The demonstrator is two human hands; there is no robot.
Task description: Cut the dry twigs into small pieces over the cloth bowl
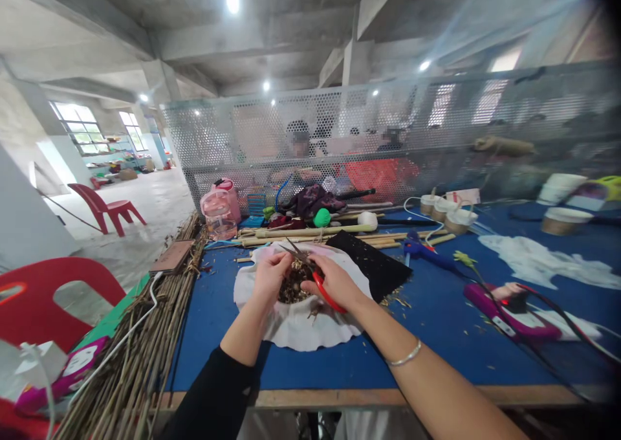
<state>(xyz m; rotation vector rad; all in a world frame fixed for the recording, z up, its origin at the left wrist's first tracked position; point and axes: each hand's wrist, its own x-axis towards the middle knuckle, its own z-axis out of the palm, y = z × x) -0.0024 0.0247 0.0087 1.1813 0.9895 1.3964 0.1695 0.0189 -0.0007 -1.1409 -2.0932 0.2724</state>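
Observation:
My right hand grips a pair of red-handled scissors, whose metal blades point up and left, slightly apart. Close by the blades, my left hand is pinched shut; what lies between its fingertips is too small to make out. Both hands are above a white cloth spread on the blue tabletop. Brown plant clippings are heaped in the middle of the cloth, partly covered by my hands.
Thin sticks lie bundled along the left edge, with a phone-like slab on them. Behind the cloth are canes and black fabric. A blue glue gun, power strip and cups are rightward. A mesh partition stands behind.

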